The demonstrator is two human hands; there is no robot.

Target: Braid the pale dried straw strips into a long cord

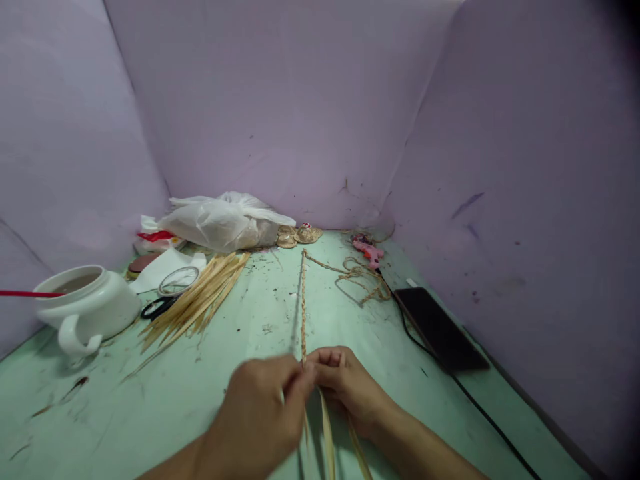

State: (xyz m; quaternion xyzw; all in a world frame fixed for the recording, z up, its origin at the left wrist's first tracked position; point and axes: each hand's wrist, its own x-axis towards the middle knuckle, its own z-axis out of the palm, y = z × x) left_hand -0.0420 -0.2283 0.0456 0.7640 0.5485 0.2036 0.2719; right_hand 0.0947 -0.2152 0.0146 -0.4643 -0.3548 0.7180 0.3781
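A thin braid of dried straw (303, 307) runs straight away from me along the middle of the table. Its near end is pinched between the fingers of my left hand (265, 407) and my right hand (345, 383), which meet at the fingertips. Loose flat straw strands (327, 433) hang from under both hands toward me. At its far end the braid bends right into a tangled loop of finished cord (357, 270). Both hands are closed, and the exact pinch point is partly hidden by my left thumb.
On the left stand a white teapot-like pot (95, 307) with a red stick, scissors (157, 308) and a bundle of straw strips (200, 297). A white plastic bag (220, 220) lies at the back. To the right are a pink glue gun (369, 252), a black phone (440, 327) and a black cable (480, 403).
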